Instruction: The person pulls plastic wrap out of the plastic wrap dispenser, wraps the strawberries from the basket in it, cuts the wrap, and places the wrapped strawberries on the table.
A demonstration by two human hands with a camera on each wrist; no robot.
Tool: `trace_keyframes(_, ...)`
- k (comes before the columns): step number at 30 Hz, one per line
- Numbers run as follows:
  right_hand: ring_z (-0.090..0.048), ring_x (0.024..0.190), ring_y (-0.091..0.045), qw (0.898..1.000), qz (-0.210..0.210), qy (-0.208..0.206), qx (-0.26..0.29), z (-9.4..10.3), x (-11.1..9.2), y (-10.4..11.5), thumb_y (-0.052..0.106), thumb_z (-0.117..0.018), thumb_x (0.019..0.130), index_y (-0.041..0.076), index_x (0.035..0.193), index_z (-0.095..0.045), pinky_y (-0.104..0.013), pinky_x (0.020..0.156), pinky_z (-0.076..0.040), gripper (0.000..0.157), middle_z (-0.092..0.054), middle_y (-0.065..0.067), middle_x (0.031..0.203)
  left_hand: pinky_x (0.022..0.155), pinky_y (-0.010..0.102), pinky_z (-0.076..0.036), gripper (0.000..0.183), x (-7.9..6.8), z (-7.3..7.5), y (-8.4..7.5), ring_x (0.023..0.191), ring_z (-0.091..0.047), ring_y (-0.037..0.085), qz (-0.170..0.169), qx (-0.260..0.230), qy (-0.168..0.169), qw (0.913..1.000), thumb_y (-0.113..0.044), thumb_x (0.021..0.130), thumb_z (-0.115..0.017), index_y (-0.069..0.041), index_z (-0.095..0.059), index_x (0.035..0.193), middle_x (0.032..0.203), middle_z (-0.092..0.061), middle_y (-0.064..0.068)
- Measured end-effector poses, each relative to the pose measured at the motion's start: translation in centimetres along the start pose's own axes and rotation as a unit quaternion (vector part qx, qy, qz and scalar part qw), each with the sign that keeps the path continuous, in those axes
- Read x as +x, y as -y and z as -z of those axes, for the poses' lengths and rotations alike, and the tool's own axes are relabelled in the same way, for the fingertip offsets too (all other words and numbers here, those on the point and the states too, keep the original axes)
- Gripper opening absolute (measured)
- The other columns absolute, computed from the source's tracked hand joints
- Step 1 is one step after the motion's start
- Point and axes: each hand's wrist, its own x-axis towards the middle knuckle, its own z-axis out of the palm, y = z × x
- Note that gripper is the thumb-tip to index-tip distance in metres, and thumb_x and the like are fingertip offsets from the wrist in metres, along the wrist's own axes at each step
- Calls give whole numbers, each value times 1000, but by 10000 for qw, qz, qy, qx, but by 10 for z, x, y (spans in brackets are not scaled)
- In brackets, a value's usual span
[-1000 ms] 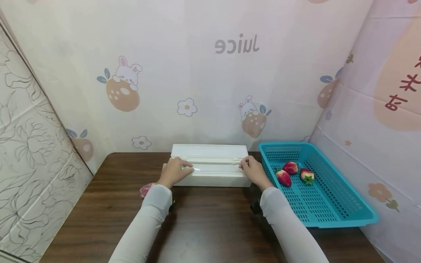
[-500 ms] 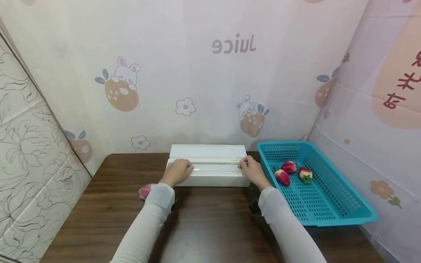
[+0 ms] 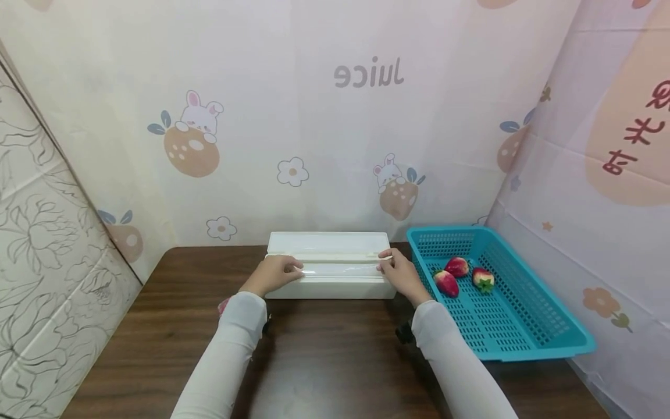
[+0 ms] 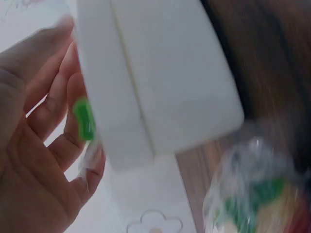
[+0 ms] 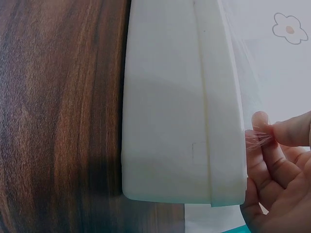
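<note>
A white cling film dispenser box (image 3: 330,286) lies across the back of the table, its lid tipped back against the wall. At its right end my right hand (image 3: 400,272) pinches the edge of clear cling film (image 5: 257,138) between thumb and fingers. My left hand (image 3: 272,273) is at the other end, thumb and forefinger bent toward each other at the box's top edge. In the left wrist view a small green piece (image 4: 85,119) shows beside its fingers; their tips are partly behind the box, so I cannot tell whether they hold film.
A turquoise basket (image 3: 549,349) with several red strawberries (image 3: 457,267) stands at the right. Beside my left forearm, mostly hidden in the head view, lies a strawberry wrapped in clear film (image 4: 257,194). Patterned cloth walls (image 3: 335,145) stand close behind the box.
My left hand has shifted slightly left along the box, and its forearm now covers more of the wrapped strawberry. The right hand stays at the right end of the film.
</note>
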Motion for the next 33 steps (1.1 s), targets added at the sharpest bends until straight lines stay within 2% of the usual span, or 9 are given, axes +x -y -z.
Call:
trace_keyframes(4,-61,92,-25,9999,18,-57,87,-1,0,-1,17,-49,103,9,123,-55,-38,77,-49,22,-69,-10,104,98,56,-43,13,-5,11,8,95,-68,17,98,362,52,9993,-26,94,-72,-18,-79,101,97,-75,-6)
trace_keyframes(11,-60,91,-27,9999,-74,-13,123,-1,1,-1,21,-50,104,10,123,-55,-39,78,-49,23,-67,-11,104,90,53,-42,13,-7,15,15,85,-60,13,130,777,219,9967,-25,100,-64,-17,-74,101,93,-71,-7)
trace_keyframes(18,-59,95,-28,9997,-194,42,171,-2,1,-2,22,-50,104,12,124,-54,-42,84,-49,23,-67,-11,107,93,55,-43,13,-8,16,19,88,-62,13,14,595,244,9979,-27,98,-66,-19,-78,97,93,-72,-9)
trace_keyframes(23,-59,95,-28,9997,-104,11,202,-2,1,-2,20,-49,104,10,124,-54,-43,83,-49,23,-67,-12,107,81,44,-51,12,-4,15,19,81,-59,11,-54,497,160,9986,-23,97,-67,-18,-77,93,90,-71,-8)
trace_keyframes(28,-59,96,-27,9997,-140,42,207,-3,0,-3,21,-50,104,11,124,-54,-42,84,-50,23,-68,-10,107,76,42,-50,15,-3,13,19,72,-54,12,-31,648,181,9977,-21,100,-63,-12,-74,99,83,-67,-5)
trace_keyframes(33,-59,95,-28,9998,-7,33,194,-2,-1,-4,22,-53,102,10,124,-55,-42,81,-49,25,-68,-12,107,71,36,-52,18,0,11,23,70,-55,12,-135,589,-10,9982,-20,102,-60,-6,-71,104,84,-67,-1)
